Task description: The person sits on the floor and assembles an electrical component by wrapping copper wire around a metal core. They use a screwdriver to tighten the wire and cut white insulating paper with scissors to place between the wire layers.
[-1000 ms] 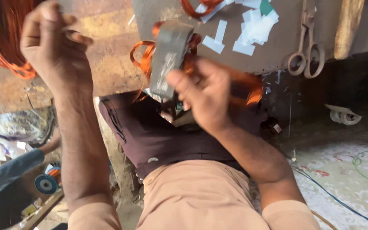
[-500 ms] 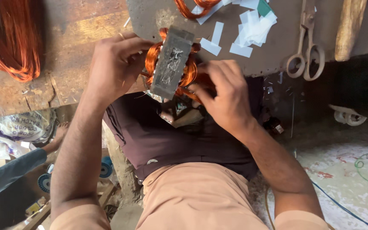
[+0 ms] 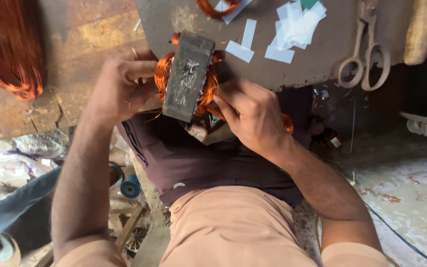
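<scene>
A grey metal motor stator block wound with orange copper wire coils rests at the near edge of a dark worktable. My left hand grips its left side, fingers on the copper coil. My right hand presses against its right side, fingers closed on the coil there. A loop of copper wire shows behind my right wrist.
White paper slips lie on the table. Metal scissors lie near the table's right edge, beside a wooden handle. A hank of copper wire lies on the wooden bench at left. Plastic bags sit below left.
My left hand came down from the raised position and took hold of the stator's left side. The stator now sits lower, against the table edge, held from both sides.
</scene>
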